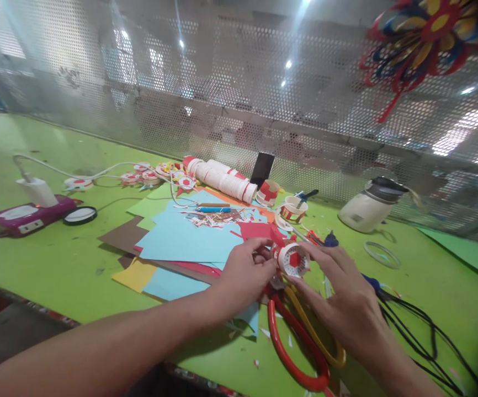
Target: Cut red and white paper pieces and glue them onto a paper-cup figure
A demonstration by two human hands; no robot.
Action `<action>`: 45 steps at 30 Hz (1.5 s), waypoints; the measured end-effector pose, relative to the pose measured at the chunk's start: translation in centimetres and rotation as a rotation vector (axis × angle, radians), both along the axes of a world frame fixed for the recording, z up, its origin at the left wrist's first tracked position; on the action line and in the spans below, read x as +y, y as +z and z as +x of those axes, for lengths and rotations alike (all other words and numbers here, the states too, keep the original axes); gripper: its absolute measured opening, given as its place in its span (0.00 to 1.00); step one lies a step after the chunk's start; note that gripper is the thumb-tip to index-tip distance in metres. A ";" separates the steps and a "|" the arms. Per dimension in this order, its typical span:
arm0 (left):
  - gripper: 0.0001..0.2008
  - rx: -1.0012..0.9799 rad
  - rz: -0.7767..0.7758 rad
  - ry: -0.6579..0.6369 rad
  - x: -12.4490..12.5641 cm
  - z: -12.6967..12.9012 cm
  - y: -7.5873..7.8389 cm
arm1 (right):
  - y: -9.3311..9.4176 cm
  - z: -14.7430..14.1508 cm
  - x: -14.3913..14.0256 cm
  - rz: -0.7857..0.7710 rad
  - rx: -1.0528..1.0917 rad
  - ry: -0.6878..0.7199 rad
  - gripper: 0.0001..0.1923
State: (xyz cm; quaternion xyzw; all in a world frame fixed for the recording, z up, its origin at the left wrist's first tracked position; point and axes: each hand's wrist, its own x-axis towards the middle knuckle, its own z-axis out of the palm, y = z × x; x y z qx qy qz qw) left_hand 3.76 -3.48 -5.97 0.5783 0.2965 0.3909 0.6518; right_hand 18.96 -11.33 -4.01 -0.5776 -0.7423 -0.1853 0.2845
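Coloured paper sheets [185, 237] and large red-and-yellow scissors [301, 342] crowd the green worktop [57, 264]; left hand [245, 270] and right hand [342, 292] both pinch a small white-and-red paper cup ornament [293, 259] above the scissors

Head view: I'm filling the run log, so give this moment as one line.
left hand: holds small white-and-red paper cup | right hand: fingers on cup | red and yellow loops beneath | green table

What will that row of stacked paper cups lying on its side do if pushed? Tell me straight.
The cup stack lies on its side, so it would probably roll. It looks like thin paper: likely light, easily crushed. Being separate nested cups, it may bend or come apart if lifted by one end.
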 end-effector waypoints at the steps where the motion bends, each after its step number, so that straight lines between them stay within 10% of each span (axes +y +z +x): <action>1: 0.10 0.002 -0.002 0.001 0.0 0.1 0.0 | 0.0 0.0 0.0 -0.006 0.002 0.000 0.24; 17: 0.08 -0.034 0.109 -0.055 -0.2 0.0 -0.4 | 0.0 0.1 0.0 -0.041 0.002 -0.025 0.22; 45: 0.09 -0.015 -0.170 -0.138 -0.3 -0.8 1.4 | 0.0 0.2 0.0 -0.071 0.033 -0.043 0.24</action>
